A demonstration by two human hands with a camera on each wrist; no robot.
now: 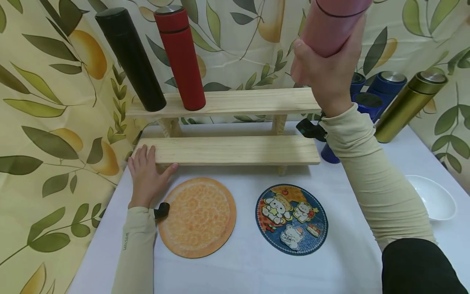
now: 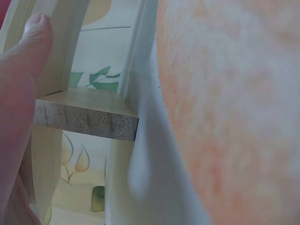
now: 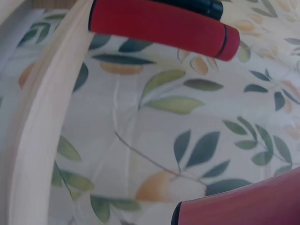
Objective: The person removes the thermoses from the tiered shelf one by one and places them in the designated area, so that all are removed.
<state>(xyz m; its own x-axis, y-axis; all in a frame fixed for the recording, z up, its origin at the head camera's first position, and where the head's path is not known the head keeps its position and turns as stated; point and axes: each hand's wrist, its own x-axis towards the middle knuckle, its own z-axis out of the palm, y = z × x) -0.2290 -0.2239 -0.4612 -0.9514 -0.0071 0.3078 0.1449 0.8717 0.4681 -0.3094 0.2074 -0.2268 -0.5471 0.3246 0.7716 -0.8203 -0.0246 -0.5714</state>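
My right hand grips a pink thermos bottle, raised above the right end of the upper shelf; its top runs out of the head view. In the right wrist view the pink bottle fills the lower right corner. My left hand rests on the left end of the lower wooden shelf, fingers straight over the board and thumb along its front edge. A black bottle and a red bottle stand side by side at the left of the upper shelf.
Blue bottles and a gold bottle stand right of the shelves. A white bowl sits near the right edge. A round orange mat and a blue cartoon mat lie in front. Patterned cloth hangs behind.
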